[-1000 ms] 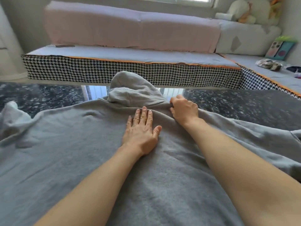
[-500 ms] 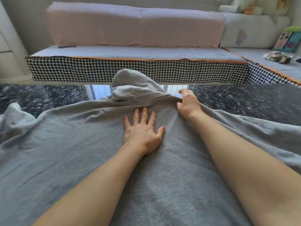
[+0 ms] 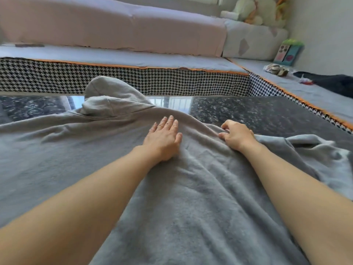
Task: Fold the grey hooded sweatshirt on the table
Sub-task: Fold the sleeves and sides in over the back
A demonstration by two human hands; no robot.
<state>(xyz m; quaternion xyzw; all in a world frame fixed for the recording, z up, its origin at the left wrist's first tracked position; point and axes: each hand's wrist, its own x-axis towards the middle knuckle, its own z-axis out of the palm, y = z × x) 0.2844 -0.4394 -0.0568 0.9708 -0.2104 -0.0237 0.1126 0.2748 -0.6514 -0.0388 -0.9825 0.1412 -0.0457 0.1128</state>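
The grey hooded sweatshirt (image 3: 181, 197) lies spread across the dark speckled table (image 3: 248, 113), fleecy side up. Its hood (image 3: 108, 100) points away from me at the far edge. My left hand (image 3: 164, 138) rests flat on the fabric near the shoulder line, fingers straight. To its right, my right hand (image 3: 236, 135) pinches the sweatshirt's upper edge with curled fingers. The right sleeve (image 3: 315, 150) lies bunched beyond my right forearm.
A low sofa (image 3: 133, 60) with a houndstooth front and orange piping runs behind and to the right of the table. Pink cushions (image 3: 114, 27), plush toys (image 3: 257, 10), a colourful box (image 3: 288, 54) and dark cloth (image 3: 334, 83) sit on it.
My right hand has slid rightward along the sweatshirt's upper edge, away from the hood, still gripping fabric. My left hand has followed to the right and stays flat. The view shifted right.
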